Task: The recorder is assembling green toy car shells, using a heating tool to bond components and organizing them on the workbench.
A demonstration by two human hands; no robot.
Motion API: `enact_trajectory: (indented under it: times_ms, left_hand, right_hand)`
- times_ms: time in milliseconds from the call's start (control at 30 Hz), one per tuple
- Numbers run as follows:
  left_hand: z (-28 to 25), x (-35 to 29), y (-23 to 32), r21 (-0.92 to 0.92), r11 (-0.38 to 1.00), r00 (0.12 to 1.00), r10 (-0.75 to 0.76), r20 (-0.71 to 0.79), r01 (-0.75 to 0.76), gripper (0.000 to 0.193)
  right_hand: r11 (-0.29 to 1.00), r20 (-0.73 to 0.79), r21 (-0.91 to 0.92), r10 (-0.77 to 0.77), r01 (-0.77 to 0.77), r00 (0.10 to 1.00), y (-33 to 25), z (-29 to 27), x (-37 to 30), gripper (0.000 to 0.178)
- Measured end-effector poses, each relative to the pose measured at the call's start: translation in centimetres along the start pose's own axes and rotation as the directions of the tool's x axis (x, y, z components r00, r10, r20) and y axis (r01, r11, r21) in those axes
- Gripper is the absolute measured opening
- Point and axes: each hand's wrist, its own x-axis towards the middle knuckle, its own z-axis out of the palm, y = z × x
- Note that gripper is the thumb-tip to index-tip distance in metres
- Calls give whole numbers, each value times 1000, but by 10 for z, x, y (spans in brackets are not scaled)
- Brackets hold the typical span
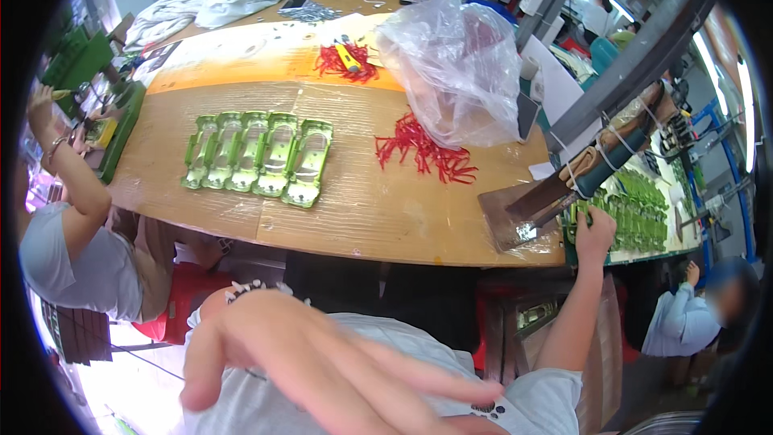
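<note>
Close to the camera, my left hand (314, 362) hangs open in front of my light shirt, its fingers stretched out and holding nothing. My right hand (594, 234) reaches past the table's right end, fingers curled around a green plastic casing (571, 224), most of which the hand hides. Just beyond it lie several similar green casings (640, 209) in rows. On the wooden table (386, 225), a row of green casings (258, 157) with pale interiors stands side by side at centre left.
Red wire pieces (427, 153) lie beside a clear plastic bag (451, 64). A yellow-handled tool (348, 58) rests on another red pile. A metal post (620, 72) rises at the table's right end. One person (80, 250) works at a green hand press on the left; others are farther off.
</note>
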Motion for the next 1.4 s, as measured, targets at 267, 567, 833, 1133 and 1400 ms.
enact_trajectory:
  times_ms: [267, 567, 833, 1133, 1400]
  left_hand:
    - [-46, -95, 26, 386, -743, 618, 47, -785, 546, 51]
    - [-40, -131, 5, 257, -762, 458, 58, -887, 594, 45]
    - [-33, -134, -5, 229, -749, 460, 113, -881, 622, 40]
    - [-20, -130, 2, 406, -626, 582, 97, -807, 666, 26]
    - [16, -124, -5, 537, -377, 572, -22, -820, 755, 21]
  right_hand:
    - [998, -163, 56, 38, -29, 986, 1, -4, -3, 25]
    - [522, -463, 324, -640, 789, 614, -191, -68, -134, 20]
    - [635, 39, 661, -561, 400, 827, -325, -34, -63, 17]
    - [822, 82, 404, -470, 402, 879, -371, -4, -32, 19]
    - [802, 126, 486, -457, 347, 881, -367, 8, -32, 12]
